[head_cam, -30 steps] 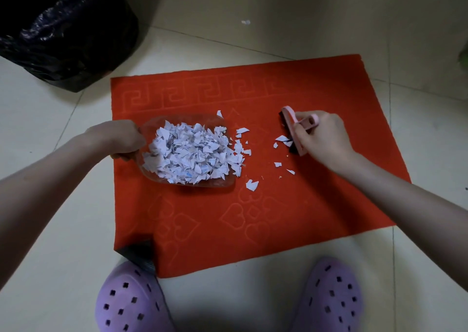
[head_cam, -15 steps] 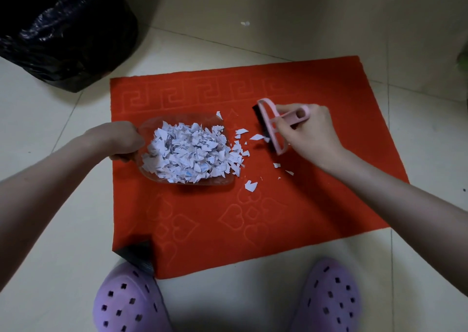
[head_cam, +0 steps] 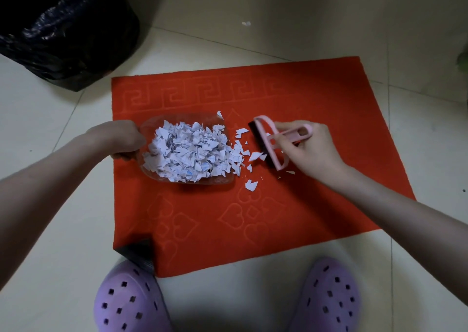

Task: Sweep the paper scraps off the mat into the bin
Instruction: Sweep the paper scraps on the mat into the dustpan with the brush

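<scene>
- The floor [head_cam: 278, 27] under the mat is smooth, pale, glossy tile with thin grout lines.
- The mat [head_cam: 316, 192] is a red rectangle of short pile, embossed with a key-pattern border and hearts. Its near-left corner is folded over, showing a dark underside.
- The bin [head_cam: 68, 32] stands off the mat's far-left corner, lined with crinkled, shiny black plastic.
- Your two lilac clogs [head_cam: 129, 301], soft-looking and perforated, sit at the mat's near edge.
- A clear plastic dustpan [head_cam: 182, 117] lies on the mat's left half.
- The paper scraps [head_cam: 187, 154], white and jagged, are heaped in the dustpan and spill over its lip onto the mat.
- Your left hand [head_cam: 119, 139] is at the mat's left edge, fingers curled round the dustpan's rear end.
- Your right hand [head_cam: 306, 152], over the mat's centre, clasps the brush handle.
- The brush [head_cam: 269, 141] is pink plastic with dark bristles, touching the mat just right of the dustpan.
- A few loose bits [head_cam: 251, 185] lie on the mat between the brush and the dustpan.
</scene>
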`<state>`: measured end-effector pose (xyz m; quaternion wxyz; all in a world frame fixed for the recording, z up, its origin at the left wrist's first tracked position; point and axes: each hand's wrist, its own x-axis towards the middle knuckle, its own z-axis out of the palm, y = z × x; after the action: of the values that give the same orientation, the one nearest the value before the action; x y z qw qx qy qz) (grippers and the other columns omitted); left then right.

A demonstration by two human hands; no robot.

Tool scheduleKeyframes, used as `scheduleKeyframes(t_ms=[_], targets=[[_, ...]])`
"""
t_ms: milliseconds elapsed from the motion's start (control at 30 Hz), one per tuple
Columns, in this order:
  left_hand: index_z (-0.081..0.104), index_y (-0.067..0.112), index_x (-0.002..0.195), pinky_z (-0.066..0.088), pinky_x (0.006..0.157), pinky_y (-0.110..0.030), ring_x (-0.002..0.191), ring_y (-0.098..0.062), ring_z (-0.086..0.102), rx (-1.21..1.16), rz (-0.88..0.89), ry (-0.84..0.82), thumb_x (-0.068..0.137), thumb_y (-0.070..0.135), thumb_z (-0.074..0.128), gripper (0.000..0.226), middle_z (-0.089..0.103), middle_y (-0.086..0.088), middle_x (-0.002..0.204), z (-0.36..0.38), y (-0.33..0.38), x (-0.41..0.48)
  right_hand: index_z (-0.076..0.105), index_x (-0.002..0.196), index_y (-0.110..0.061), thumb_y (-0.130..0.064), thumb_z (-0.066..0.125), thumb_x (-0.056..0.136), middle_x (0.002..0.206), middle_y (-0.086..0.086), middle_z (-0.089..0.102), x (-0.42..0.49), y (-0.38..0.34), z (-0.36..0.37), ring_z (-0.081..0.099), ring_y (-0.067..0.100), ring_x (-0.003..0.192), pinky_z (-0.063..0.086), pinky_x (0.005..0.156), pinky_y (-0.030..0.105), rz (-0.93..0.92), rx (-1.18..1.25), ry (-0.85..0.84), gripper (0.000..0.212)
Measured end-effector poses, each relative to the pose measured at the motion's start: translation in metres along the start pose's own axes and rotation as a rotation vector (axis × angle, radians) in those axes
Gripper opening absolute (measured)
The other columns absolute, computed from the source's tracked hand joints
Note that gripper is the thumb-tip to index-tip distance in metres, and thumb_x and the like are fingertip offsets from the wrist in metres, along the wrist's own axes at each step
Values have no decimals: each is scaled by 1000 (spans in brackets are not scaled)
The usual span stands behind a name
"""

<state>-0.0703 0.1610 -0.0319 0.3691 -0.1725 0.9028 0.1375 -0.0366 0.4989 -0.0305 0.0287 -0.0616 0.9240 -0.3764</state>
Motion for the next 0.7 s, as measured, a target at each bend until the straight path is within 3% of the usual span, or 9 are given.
scheduleKeyframes(t_ms=[100,200,267,367,467,533,633,700], targets=[[55,3,57,32,41,-20,34,-21,44,-9,8,1,87,7,42,33,51,-5,35,1,0,0,73,109,-14,-15,60,88,95,1,73,5,5,-15,57,4,63,37,57,14,32,-141,98,24],[54,3,57,32,41,-20,35,-21,44,-16,9,-3,87,6,42,32,51,-5,36,1,0,1,71,89,-7,-24,49,94,77,11,70,3,23,-22,60,28,67,41,63,33,58,-372,76,28],[55,3,58,32,41,-20,35,-21,44,-13,3,1,86,6,41,32,51,-5,35,0,0,2,61,73,-8,-26,46,95,63,6,60,-5,35,-16,55,29,61,40,60,33,73,-421,8,31],[54,3,57,31,39,-19,30,-19,43,-12,5,2,87,6,42,33,49,-3,33,0,0,2,60,84,-8,-16,51,91,72,6,60,-22,34,1,55,29,71,32,63,31,43,-464,-115,13],[55,2,57,32,39,-19,33,-21,46,-19,2,1,87,7,42,33,50,-4,34,2,-2,4,64,101,-8,-15,52,91,80,10,63,-29,16,17,58,28,77,35,66,30,-17,-389,-141,17],[54,2,57,32,39,-19,36,-22,46,-34,4,-1,86,6,42,32,50,-6,37,3,-3,4,66,101,-7,-14,51,90,80,9,64,-28,2,26,58,23,74,41,68,31,-8,-240,-147,20],[53,1,57,33,39,-20,37,-23,45,-56,0,-7,86,4,41,31,50,-10,43,5,-3,4,69,94,-8,-10,53,86,75,7,67,-19,-16,28,54,13,57,40,58,26,20,-46,-100,18],[52,1,56,33,38,-21,37,-23,44,-68,-3,-1,86,3,41,33,49,-10,43,6,-2,3,70,101,-8,-9,54,87,88,10,71,-11,-20,20,61,18,64,42,59,25,5,-42,-25,22]])
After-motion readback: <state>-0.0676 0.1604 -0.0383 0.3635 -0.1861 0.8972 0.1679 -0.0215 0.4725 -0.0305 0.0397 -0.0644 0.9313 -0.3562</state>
